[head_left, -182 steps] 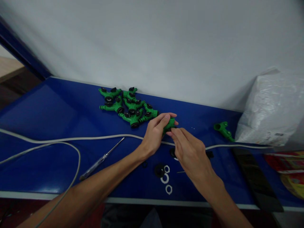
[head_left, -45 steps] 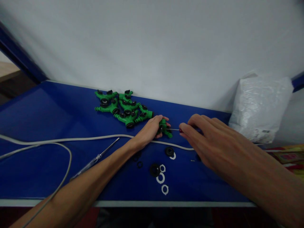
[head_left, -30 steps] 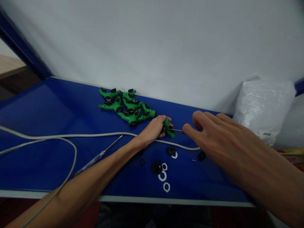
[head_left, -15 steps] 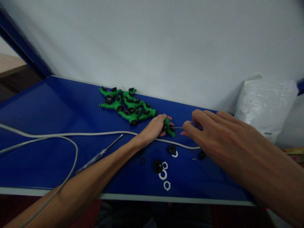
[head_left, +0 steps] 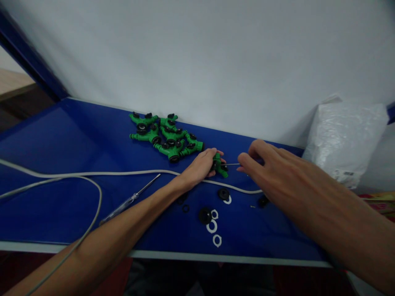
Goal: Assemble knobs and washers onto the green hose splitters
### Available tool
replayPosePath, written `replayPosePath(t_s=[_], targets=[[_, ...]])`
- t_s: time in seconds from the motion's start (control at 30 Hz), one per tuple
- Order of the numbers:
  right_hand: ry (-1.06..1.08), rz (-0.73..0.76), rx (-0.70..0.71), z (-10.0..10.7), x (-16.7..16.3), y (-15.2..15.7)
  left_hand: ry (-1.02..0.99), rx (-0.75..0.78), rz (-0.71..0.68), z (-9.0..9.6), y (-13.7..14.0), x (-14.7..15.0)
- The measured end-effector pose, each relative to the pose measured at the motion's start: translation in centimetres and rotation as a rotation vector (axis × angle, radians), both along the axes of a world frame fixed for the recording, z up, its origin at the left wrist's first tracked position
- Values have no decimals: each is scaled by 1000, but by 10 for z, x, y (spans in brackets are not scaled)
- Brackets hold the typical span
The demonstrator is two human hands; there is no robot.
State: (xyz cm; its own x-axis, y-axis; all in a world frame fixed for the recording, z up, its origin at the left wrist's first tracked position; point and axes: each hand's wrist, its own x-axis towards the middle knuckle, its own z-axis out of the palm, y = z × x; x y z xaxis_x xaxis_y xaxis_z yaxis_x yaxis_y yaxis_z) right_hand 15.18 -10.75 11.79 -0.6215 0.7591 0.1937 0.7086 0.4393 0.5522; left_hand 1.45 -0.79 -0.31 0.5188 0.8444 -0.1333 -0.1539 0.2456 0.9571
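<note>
My left hand (head_left: 203,163) is closed around a green hose splitter (head_left: 221,166) with black valve parts, held just above the blue table. From the right, my right hand (head_left: 262,166) pinches a screwdriver whose thin metal shaft (head_left: 231,165) meets the splitter's side; the handle is hidden in my fingers. Below the hands lie a black round cap (head_left: 223,194) partly over a white ring, another black cap (head_left: 205,215), and several white washers (head_left: 217,240). A tiny screw (head_left: 252,206) rests near a small black part (head_left: 263,201) beneath my right wrist.
Several assembled green hose splitters (head_left: 170,150) cluster by the wall. A clear-handled screwdriver (head_left: 132,198) lies beside my left forearm. A pale cable (head_left: 117,173) crosses the table and passes over that forearm. At the right stands a white plastic-wrapped package (head_left: 342,139); black rings (head_left: 185,208) lie in front.
My right hand has shifted slightly, its fingers a little further right along the screwdriver, showing a bit more shaft. My left hand and the splitter stay in place.
</note>
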Motion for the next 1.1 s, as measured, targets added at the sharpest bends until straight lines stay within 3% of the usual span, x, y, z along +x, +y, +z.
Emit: replayPosePath(t_s=[0.17,0.4,0.8,1.1], targets=[[-54,18,-8,1,-1,4,4,-5,-17,-2,1,1],[61,60,-21,-1,-3,2,16,-14,8,6,-1,-1],[-64,52,36,-2,2,2,-29,-68,45,-2,1,2],[-11,138,-39,0,0,4,-33,-53,57,2,-4,0]])
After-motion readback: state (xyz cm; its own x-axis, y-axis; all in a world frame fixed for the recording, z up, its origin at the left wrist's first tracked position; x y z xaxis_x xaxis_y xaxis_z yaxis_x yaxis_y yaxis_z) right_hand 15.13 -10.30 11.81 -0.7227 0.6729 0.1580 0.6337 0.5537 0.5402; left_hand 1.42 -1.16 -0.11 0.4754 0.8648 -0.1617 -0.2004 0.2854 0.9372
